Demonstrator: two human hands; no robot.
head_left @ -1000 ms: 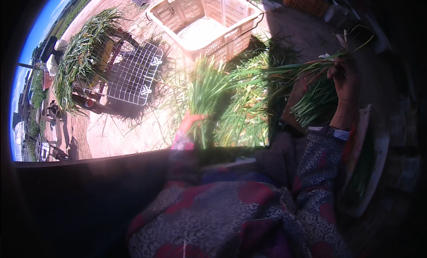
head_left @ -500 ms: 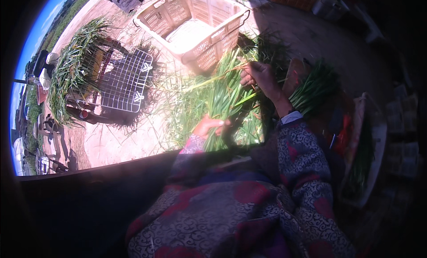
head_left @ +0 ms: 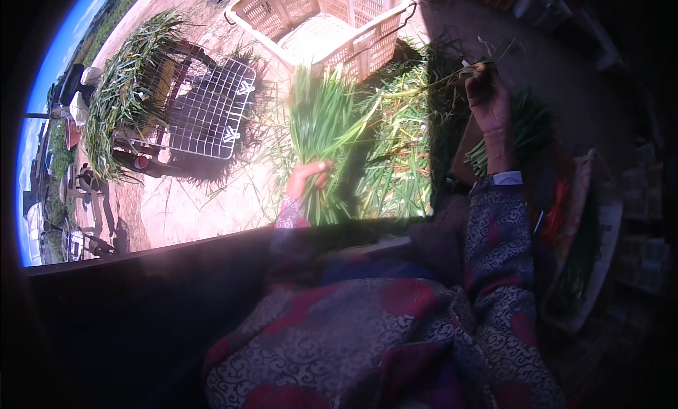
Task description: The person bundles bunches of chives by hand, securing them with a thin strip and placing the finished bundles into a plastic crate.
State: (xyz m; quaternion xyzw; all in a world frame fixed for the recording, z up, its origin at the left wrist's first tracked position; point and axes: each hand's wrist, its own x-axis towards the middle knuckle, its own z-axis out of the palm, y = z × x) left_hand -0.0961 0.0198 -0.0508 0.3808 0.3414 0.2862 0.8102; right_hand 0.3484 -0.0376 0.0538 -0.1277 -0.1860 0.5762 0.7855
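Two-handed: left fingers (head_left: 321, 168) grasping green bunch (head_left: 321, 112), right fingers (head_left: 478, 77) pinching stray blades (head_left: 409, 93). Best: hold bunch firm, uncrushed; draw strays lengthwise.

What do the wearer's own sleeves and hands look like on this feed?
Both the left hand and right hand are bare, without gloves. The right sleeve is dark grey with pale scrollwork and reddish patches; a plain whitish cuff shows at its wrist. The left sleeve has similar patterning, partly washed out by sunlight.
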